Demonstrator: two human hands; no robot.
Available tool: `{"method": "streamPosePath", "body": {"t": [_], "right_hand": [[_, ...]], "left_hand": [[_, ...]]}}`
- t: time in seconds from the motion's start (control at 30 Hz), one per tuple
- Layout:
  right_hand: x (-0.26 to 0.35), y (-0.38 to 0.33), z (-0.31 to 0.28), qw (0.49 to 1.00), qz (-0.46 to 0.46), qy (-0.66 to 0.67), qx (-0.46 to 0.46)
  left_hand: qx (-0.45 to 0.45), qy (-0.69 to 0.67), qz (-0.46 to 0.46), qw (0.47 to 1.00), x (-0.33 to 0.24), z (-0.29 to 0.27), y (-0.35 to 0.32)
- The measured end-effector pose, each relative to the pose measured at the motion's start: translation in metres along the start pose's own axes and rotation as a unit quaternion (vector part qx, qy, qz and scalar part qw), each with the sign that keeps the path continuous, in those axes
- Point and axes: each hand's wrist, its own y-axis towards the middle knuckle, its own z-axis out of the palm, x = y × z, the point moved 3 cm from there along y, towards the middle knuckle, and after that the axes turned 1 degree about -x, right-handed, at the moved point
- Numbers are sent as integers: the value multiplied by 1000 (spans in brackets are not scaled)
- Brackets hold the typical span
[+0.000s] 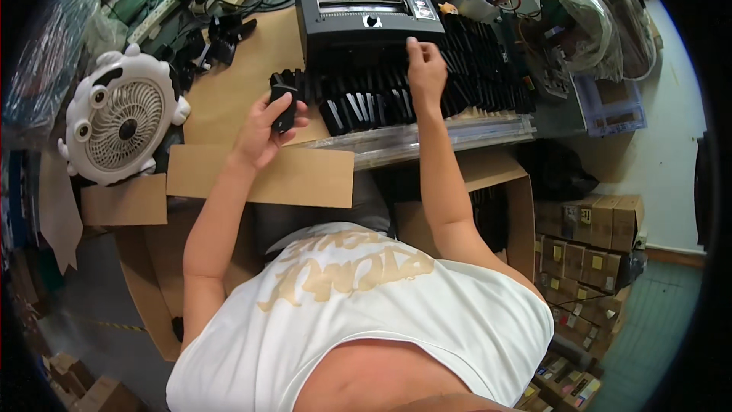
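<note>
Head view: a black device [284, 111] is gripped by the left hand [264, 128], its long axis mostly forward, left of the right hand [427, 72], whose fingers are curled by the tape dispenser [372, 30]; whether anything is held there cannot be told. The brown desk [248, 69] is crowded with black pieces [484, 65]; cartons [591, 259] are stacked rightward.

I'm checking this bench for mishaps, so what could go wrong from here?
The left hand holds a black device near the cardboard flap; if its grip loosened, the device might drop onto the bench or toward the open carton.

The right hand, by the front of the black dispenser, is close to the tightly packed rows of black pieces; a low sweep of the wrist could knock some out of line.
</note>
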Motion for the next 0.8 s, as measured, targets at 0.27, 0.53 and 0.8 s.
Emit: {"method": "streamPosePath", "body": {"t": [0.27,0.53,0.8], "right_hand": [[5,-29,34,981,130,111,88],[65,-112,43,853,137,417,282],[72,-136,59,849,50,392,350]], "left_hand": [[1,-43,-69,997,22,17,-5],[127,-70,-4,989,31,-3,4],[122,-107,-22,987,30,1,2]]}}
